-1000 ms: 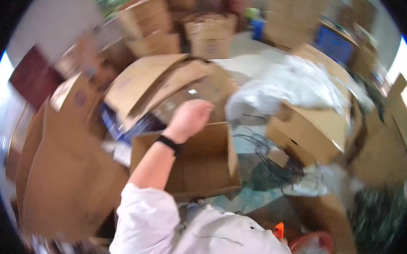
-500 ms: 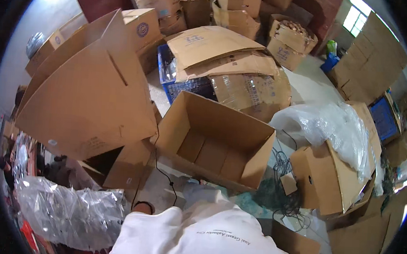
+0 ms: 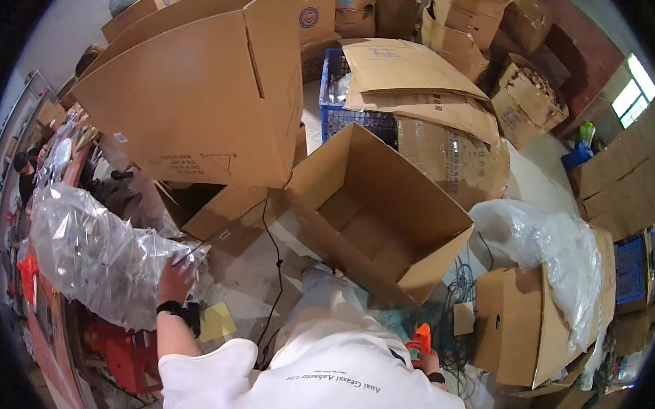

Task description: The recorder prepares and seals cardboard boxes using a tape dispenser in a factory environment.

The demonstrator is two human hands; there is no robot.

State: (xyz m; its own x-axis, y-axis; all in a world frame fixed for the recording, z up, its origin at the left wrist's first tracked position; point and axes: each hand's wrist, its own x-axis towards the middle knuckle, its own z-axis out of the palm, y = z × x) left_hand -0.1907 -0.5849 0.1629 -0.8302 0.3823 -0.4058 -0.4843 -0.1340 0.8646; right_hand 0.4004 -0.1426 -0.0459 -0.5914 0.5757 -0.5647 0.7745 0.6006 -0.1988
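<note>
My left hand [image 3: 176, 279] reaches forward at the left, a dark band on its wrist. Its fingers look stretched out against the edge of a large bundle of clear plastic [image 3: 106, 256]. Low at the right, my right hand [image 3: 429, 361] is closed on a bright orange tool [image 3: 423, 338], whose exact kind I cannot make out. In front of me sits an open-topped cardboard box [image 3: 375, 207] with nothing visible inside. A taller open carton [image 3: 192, 101] stands to its left, above another carton [image 3: 219, 225] lying with a dark opening.
Flattened cardboard [image 3: 416, 72] lies over a blue crate [image 3: 332, 119] behind the box. Clear plastic wrap [image 3: 544, 242] drapes over cartons at the right. A dark cord [image 3: 278, 268] and tangled cable [image 3: 458, 289] lie on the floor. A red plastic stool-like thing [image 3: 123, 360] stands at lower left.
Both my hands have come into view, the left at the plastic bundle and the right with the orange tool. The view has turned left, so the boxes appear further right.
</note>
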